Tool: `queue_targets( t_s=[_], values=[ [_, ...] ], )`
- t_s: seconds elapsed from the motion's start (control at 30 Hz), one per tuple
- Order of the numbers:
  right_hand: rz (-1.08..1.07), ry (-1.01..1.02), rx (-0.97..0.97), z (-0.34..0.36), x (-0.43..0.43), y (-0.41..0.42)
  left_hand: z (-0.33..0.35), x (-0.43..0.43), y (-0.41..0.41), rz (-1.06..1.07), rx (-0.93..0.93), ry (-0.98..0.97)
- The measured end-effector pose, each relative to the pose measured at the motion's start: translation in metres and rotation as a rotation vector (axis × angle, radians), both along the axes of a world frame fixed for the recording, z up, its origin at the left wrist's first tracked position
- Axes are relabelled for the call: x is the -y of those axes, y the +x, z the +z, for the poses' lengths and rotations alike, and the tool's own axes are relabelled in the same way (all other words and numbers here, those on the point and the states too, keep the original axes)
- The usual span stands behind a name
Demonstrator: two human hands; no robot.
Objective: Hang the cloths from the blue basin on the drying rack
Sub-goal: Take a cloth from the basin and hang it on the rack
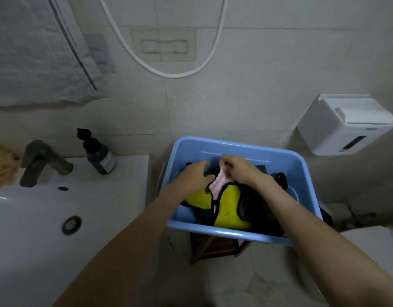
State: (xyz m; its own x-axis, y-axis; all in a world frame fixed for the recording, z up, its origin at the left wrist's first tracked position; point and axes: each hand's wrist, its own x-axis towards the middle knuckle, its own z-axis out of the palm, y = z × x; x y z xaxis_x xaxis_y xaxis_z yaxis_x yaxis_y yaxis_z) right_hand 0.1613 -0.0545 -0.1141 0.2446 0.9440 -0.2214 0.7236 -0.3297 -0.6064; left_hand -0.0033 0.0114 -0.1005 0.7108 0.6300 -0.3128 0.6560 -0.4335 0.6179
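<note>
While seemingly pinched, pink cloth [219,185] trails below grip [238,171].

This is looking like a home bathroom. A white sink [25,229] with a tap [41,161] is sitting on the left. A bottle [99,155] is standing beside the tap. A hose [169,74] and a towel [29,63] are hanging on the tiled wall [257,85].

Overall: pretty dim tbh, flat greyish light, colours washed out.
Glare: one small white glint on the glossy white ceramic sink [1,198].
Brightest: the yellow fabric cloth [226,209] in the blue plastic basin [235,234].
Shadows: soft, darkest under that basin.
Blur: whole view is soft; pink-and-white patterned cloth [218,185] looks smeared.
Edges: grout lines of the beige wall tiles [279,63] bow, fisheye-style.
</note>
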Motion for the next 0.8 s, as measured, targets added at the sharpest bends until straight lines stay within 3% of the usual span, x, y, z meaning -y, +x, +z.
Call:
queue_targets(
  t_s=[0.13, 0.27, 0.43, 0.67, 0.8],
  values=[
    [-0.169, 0.166, -0.021, 0.025, 0.007, 0.015, 0.002, 0.003, 0.018, -0.073, 0.016, 0.024],
    [-0.315, 0.400, -0.094, 0.064, 0.015, 0.018, 0.016, 0.007, 0.034, -0.048, 0.156, 0.009],
    [-0.265, 0.471, -0.080, 0.105, 0.040, 0.003, 0.041, 0.005, 0.047, 0.047, 0.397, 0.015],
    [-0.323, 0.541, -0.030, 0.118, 0.082, -0.026, 0.070, 0.008, 0.036, -0.273, 0.404, 0.176],
    [-0.512, 0.620, -0.011, 0.125, 0.125, -0.046, 0.080, 0.032, 0.030, -0.377, 0.442, 0.071]
  ],
)
